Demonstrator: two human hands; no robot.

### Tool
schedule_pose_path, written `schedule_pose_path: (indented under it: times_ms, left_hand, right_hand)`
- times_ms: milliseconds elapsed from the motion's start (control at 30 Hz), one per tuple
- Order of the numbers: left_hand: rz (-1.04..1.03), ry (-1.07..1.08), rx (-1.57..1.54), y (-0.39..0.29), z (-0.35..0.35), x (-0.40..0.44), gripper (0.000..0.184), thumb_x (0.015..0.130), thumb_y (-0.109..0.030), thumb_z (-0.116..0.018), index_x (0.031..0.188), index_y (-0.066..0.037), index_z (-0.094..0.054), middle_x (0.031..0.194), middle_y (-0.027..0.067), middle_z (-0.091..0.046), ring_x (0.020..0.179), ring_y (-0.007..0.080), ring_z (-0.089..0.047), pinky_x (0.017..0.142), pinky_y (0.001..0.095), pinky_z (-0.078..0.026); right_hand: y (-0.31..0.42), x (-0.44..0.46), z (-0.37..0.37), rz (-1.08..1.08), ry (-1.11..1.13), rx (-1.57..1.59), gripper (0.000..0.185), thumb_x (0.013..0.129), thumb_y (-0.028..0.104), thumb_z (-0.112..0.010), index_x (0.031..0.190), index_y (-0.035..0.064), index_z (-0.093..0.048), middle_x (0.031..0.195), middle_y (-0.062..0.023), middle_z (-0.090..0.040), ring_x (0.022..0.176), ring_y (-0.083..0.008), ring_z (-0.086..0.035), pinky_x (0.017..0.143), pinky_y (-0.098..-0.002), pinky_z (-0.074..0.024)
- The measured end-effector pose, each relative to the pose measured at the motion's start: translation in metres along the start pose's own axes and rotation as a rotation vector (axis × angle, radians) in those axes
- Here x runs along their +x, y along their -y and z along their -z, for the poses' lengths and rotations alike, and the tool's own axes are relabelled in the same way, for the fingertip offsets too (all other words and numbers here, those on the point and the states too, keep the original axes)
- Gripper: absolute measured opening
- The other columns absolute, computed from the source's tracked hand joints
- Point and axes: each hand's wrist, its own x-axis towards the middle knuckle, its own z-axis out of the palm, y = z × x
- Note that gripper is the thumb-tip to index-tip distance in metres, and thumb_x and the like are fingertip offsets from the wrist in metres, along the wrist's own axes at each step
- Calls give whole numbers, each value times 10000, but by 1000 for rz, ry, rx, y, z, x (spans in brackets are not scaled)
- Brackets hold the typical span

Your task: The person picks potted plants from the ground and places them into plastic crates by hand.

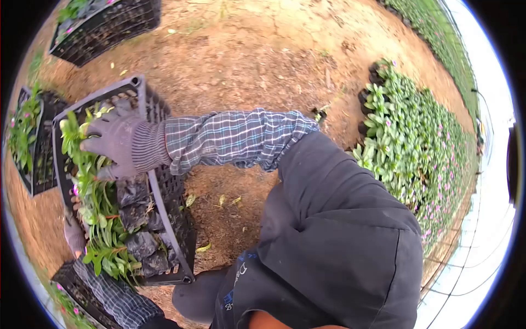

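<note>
Leaning over a black, slatted plastic crate [167,219] on brown, bare soil [263,77], a person wears a dark grey top [339,241] and blue-grey plaid sleeves [230,140]. Inside the crate lie small black plastic grow bags [143,245], tipped on their sides, their bright green leafy plants [101,219] pointing left. The right hand [118,143], in a dusty purple-grey glove with a ribbed cuff, lies over the upper plants, fingers spread loosely among the leaves; whether they pinch a stem I cannot tell. The left hand [74,234], in a similar glove, is at the crate's left side, partly behind foliage; it perhaps touches the edge, but its finger state is hidden. Three more black crates of plants stand around: at upper left [109,33], left [44,145] and lower left [82,296]. At right stretches a dense bed of green plants with pink flowers [422,148].
</note>
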Motion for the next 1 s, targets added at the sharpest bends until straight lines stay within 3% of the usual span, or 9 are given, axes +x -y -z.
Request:
schedule_pose_path:
  times_ms: [100, 167, 333, 400, 567, 733, 800, 867, 1000]
  left_hand:
    - [251, 162, -78, 15, 5, 15, 584, 869, -472, -373, 1210, -8, -471, 1093, 198, -562, 974, 330, -534, 817, 367, -406]
    - [41, 12, -41, 44, -3, 21, 577, 871, -458, -384, 1213, -1, -467, 1067, 175, -569, 910, 298, -537, 789, 357, -407]
    - [175, 79, -183, 47, 17, 8, 473, 910, -330, -379, 1226, 18, -432, 1150, 188, -528, 997, 270, -532, 860, 323, -396]
    - [197, 80, -133, 42, 20, 8, 473, 910, -339, -374, 1220, 12, -438, 1134, 192, -535, 988, 277, -536, 852, 330, -400]
    - [232, 75, -50, 35, 12, 2, 473, 910, -363, -360, 1205, -5, -452, 1093, 203, -550, 968, 293, -545, 832, 348, -409]
    - [214, 98, 54, 32, 12, -11, 476, 910, -386, -345, 1190, -21, -467, 1052, 214, -565, 947, 309, -554, 812, 366, -418]
    - [326, 119, 146, -45, 28, -30, 478, 910, -396, -340, 1184, -28, -473, 1036, 218, -571, 938, 316, -558, 804, 373, -421]
    - [39, 21, 211, -7, 14, -23, 502, 894, -449, -327, 1079, -35, -542, 967, 241, -579, 936, 372, -551, 808, 406, -413]
    - [227, -2, 95, -68, 23, -43, 589, 876, -529, -328, 1127, -33, -521, 1034, 263, -561, 1024, 404, -510, 853, 417, -406]
  right_hand:
    - [-50, -46, 46, -173, -305, 157, 416, 812, 381, -554, 1068, 54, -564, 1008, -162, -559, 1000, -278, -512, 885, -430, -408]
    - [-98, -105, 76, -471, -336, 78, 350, 848, 296, -529, 1055, 17, -558, 968, -155, -581, 943, -248, -556, 841, -395, -460]
    - [-238, -344, 114, -1230, -921, -35, 263, 847, 194, -535, 1004, -10, -586, 851, -123, -635, 773, -174, -599, 673, -253, -484]
    - [-260, -449, 142, -1424, -1000, -564, 292, 790, 241, -587, 960, 4, -603, 839, -139, -648, 775, -210, -614, 698, -303, -468]
    - [-266, -581, 191, -2098, -885, -709, 440, 738, 362, -613, 1056, 61, -572, 985, -180, -618, 969, -325, -571, 826, -383, -436]
    - [-301, -634, 186, -2100, -730, -807, 395, 743, 374, -554, 993, 76, -623, 952, -205, -623, 912, -357, -591, 777, -407, -462]
    - [-287, -610, 180, -1699, -989, -800, 275, 797, 278, -560, 933, 49, -628, 853, -102, -647, 748, -285, -607, 668, -350, -467]
    - [-290, -609, 181, -1779, -895, -856, 295, 788, 300, -567, 928, 49, -632, 850, -111, -648, 743, -281, -610, 663, -351, -470]
    - [-259, -578, 185, -1956, -773, -886, 336, 771, 346, -581, 918, 49, -638, 843, -128, -650, 733, -273, -617, 653, -352, -478]
